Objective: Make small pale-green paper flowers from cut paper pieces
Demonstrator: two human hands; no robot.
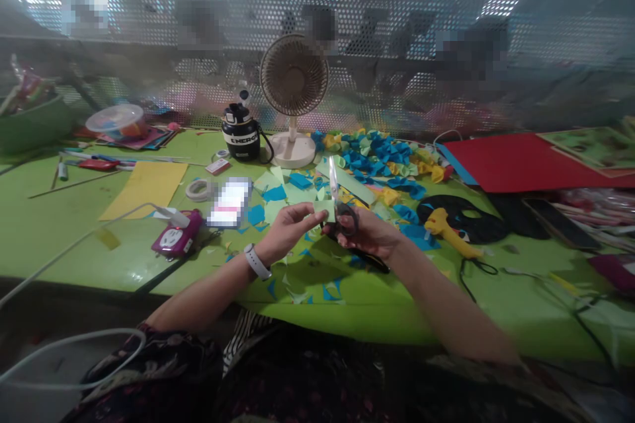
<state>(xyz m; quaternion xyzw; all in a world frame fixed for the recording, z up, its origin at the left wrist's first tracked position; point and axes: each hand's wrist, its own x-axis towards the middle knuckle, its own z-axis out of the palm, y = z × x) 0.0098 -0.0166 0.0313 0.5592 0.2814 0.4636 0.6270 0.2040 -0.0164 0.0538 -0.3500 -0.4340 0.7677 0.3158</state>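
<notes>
Both hands closed, left hand (286, 232) pinching green paper (323, 210), right hand (371, 234) gripping scissors (346, 218).

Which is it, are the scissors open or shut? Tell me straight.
Shut: the scissors in the right hand show their blades together as one narrow strip pointing up, with no gap visible.
</notes>
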